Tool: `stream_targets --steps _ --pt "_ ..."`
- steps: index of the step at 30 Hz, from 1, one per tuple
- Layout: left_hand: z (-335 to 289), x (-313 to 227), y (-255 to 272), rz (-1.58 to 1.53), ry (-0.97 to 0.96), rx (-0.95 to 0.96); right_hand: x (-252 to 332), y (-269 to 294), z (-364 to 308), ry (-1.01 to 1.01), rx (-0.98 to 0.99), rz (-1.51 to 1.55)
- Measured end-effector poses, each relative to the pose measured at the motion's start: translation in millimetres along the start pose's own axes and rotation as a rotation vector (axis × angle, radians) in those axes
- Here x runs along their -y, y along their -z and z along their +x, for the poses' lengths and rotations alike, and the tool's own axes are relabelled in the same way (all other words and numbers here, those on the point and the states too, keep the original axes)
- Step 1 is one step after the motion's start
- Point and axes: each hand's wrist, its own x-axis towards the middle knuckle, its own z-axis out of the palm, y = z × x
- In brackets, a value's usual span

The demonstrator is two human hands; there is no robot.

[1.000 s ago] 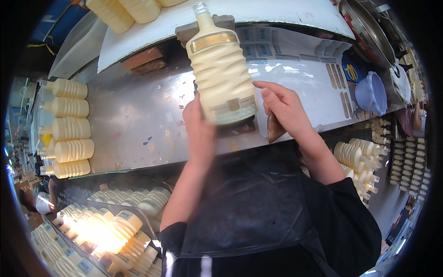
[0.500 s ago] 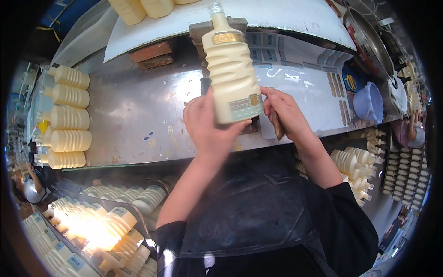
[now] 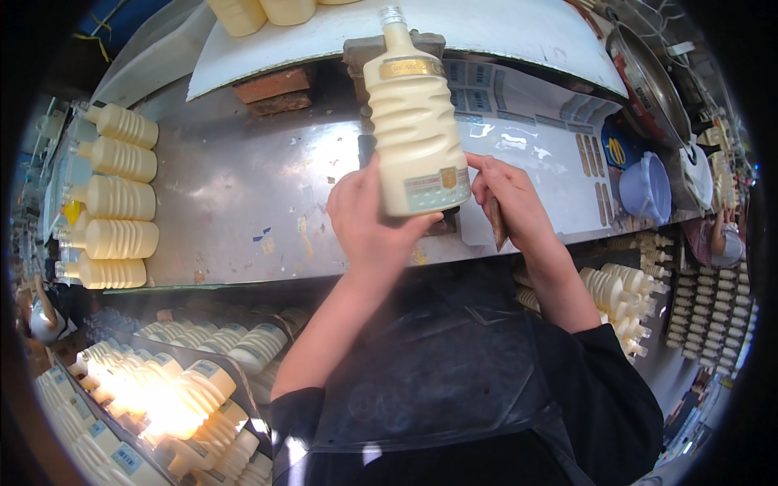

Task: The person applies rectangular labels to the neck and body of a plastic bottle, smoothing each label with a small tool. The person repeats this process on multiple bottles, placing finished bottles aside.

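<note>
A cream bottle (image 3: 415,134) with wavy ridges, a clear-threaded neck, a gold band label and a pale label near its base is tilted over the bench, neck pointing away. My left hand (image 3: 365,215) grips its lower end, thumb under the base and the fingers partly hidden behind. At the base's right side, the index finger of my right hand (image 3: 512,198) touches the edge by the label. Its other fingers curl round a flat brown piece (image 3: 497,223) pointing downward, perhaps a wooden scraper. Dark blocks (image 3: 354,53) stand behind the bottle.
Cream bottles (image 3: 120,197) lie in a row at the bench's left end. Label sheets (image 3: 527,154) and a lilac bucket (image 3: 646,188) are on the right. Bricks (image 3: 275,85) prop a white board (image 3: 502,36). Crates of bottles (image 3: 186,389) stand lower left, with more bottles (image 3: 620,296) lower right.
The view has shifted slightly. The bottle stays in my left hand, my right index finger still against its base; the brown piece has swung a little more upright.
</note>
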Motion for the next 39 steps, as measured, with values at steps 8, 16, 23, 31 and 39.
stream_targets --steps 8,16,23,31,39 --pt "-3.5 11.1 1.6 -0.069 0.080 0.127 13.3 6.8 -9.5 0.008 0.036 0.030" --pt "-4.0 18.8 9.3 -0.304 0.206 0.265 33.0 6.5 -18.4 0.001 0.130 0.161" --pt "-2.9 16.6 13.7 -0.306 0.216 0.311 29.5 7.6 -16.9 0.059 0.166 0.137" --pt "-6.0 24.3 13.3 -0.324 0.208 0.304 22.2 8.4 -12.9 0.083 0.147 0.103" --pt "-7.3 9.1 13.0 -0.169 0.217 0.242 -6.4 1.1 1.0 0.116 0.037 0.006"
